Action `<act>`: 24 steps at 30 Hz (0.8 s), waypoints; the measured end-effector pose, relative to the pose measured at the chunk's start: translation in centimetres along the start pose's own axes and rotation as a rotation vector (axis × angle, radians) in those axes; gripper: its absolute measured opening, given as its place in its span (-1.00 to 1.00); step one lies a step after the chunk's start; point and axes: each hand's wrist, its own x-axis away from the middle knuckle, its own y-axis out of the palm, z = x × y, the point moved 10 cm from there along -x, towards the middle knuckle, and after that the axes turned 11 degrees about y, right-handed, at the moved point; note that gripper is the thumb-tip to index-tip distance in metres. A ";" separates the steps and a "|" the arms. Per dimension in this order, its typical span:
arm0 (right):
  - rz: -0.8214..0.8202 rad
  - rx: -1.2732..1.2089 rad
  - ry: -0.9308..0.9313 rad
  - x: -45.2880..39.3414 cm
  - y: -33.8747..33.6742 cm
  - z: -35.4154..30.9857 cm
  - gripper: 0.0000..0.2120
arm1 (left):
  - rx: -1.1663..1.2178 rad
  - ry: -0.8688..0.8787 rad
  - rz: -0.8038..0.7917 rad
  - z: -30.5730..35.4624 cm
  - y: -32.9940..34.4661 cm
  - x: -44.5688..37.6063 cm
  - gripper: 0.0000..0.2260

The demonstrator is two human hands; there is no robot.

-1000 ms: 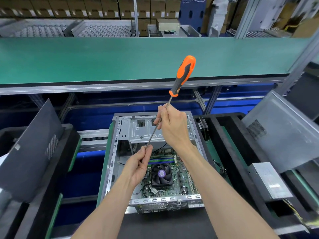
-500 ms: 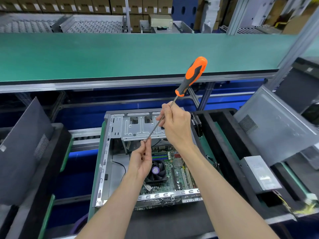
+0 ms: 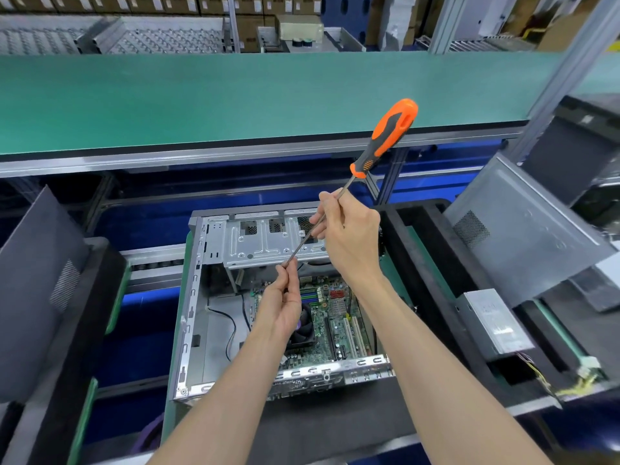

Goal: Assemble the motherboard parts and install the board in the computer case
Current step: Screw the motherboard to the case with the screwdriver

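Factory assembly line, dark work surface nearest. Open computer case is laid flat on it, side panel off; green motherboard is seated inside toward the right, CPU cooler fan partly hidden beneath the left hand. Left fingertips are pinched at the tip of the screwdriver shaft; whether a screw is held there cannot be told. Right hand is curled round the shaft's middle, above the case's drive cage; the orange-and-grey handle is tilted up to the right. Silver power supply is set in the black tray at right. Green conveyor belt is run across behind.
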 end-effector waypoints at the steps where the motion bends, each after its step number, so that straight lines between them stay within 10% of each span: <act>1: 0.008 0.002 -0.002 0.0 -0.1 0.1 -0.74 | 0.013 0.003 0.000 -0.1 0.0 -0.1 -0.84; 17: 0.021 0.032 -0.041 -1.4 -0.6 -0.2 -0.71 | -0.159 -0.043 -0.110 0.8 0.2 -0.3 -0.64; 24: -0.007 0.159 -0.087 -1.1 -0.7 0.6 -0.72 | -0.818 0.207 0.097 6.4 -2.5 -1.8 -0.80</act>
